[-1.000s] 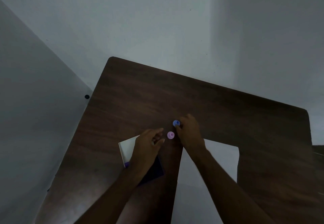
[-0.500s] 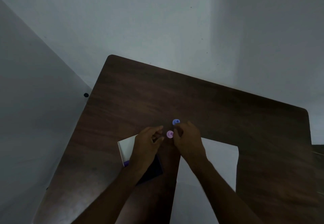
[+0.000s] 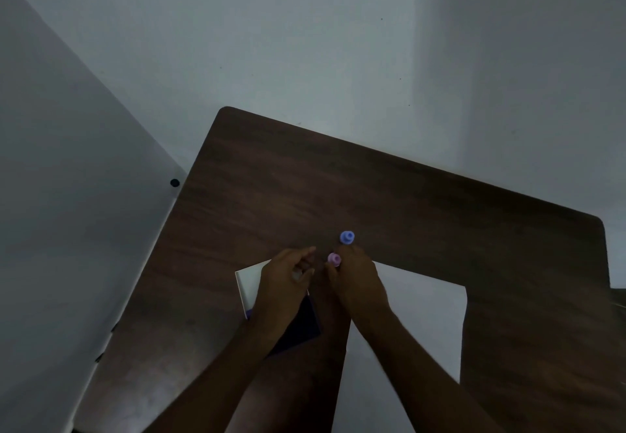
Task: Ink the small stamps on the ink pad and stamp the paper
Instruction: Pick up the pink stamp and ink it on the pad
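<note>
A small pink stamp point(image 3: 334, 258) stands on the dark wooden table point(image 3: 338, 189), pinched between the thumb and fingertips of my right hand point(image 3: 357, 285). A small blue stamp point(image 3: 347, 237) stands alone just beyond it, untouched. My left hand point(image 3: 286, 285) lies over the ink pad, fingers loosely curled and apart, holding nothing I can see. It hides most of the pad; its white lid point(image 3: 250, 283) shows at the left and its dark inked part point(image 3: 303, 326) below my palm. The white paper point(image 3: 426, 314) lies to the right, partly under my right forearm.
The table's left edge runs beside a pale wall panel with a small black knob point(image 3: 174, 182). A grey floor lies beyond the table's far edge. Bare tabletop stretches behind the stamps and to the right of the paper.
My right hand has drawn back from the blue stamp and closed its fingers on the pink stamp. My left hand has stayed over the ink pad.
</note>
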Available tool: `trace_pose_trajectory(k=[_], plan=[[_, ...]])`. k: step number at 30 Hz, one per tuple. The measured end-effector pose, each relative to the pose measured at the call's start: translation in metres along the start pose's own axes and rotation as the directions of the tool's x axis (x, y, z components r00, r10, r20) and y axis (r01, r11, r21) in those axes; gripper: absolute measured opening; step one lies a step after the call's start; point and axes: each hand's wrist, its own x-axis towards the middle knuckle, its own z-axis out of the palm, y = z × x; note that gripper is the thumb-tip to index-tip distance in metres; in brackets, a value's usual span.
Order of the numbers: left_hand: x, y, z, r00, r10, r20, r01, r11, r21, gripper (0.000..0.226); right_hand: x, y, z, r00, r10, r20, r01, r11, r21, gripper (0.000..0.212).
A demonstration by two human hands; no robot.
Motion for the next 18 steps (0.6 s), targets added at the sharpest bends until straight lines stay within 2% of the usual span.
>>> trace_pose_trajectory(k=[9,13,18], plan=[[-0.001,0.000,0.000,1.000,-0.019,0.011,0.019,1.000,0.001,0.037,-0.001,-0.003,-0.003,0.999,0.050,0.009,-0.050,0.999,0.020,0.013],[-0.002,0.003,-0.001,0.999,-0.037,0.017,0.037,0.999,0.006,0.036,-0.002,-0.004,-0.007,0.999,-0.039,0.009,0.039,0.998,-0.055,0.010],[-0.004,0.009,-0.005,0.998,-0.057,0.025,0.057,0.998,0.008,0.031,-0.010,-0.007,-0.015,0.993,-0.118,0.025,0.119,0.991,-0.067,0.012]])
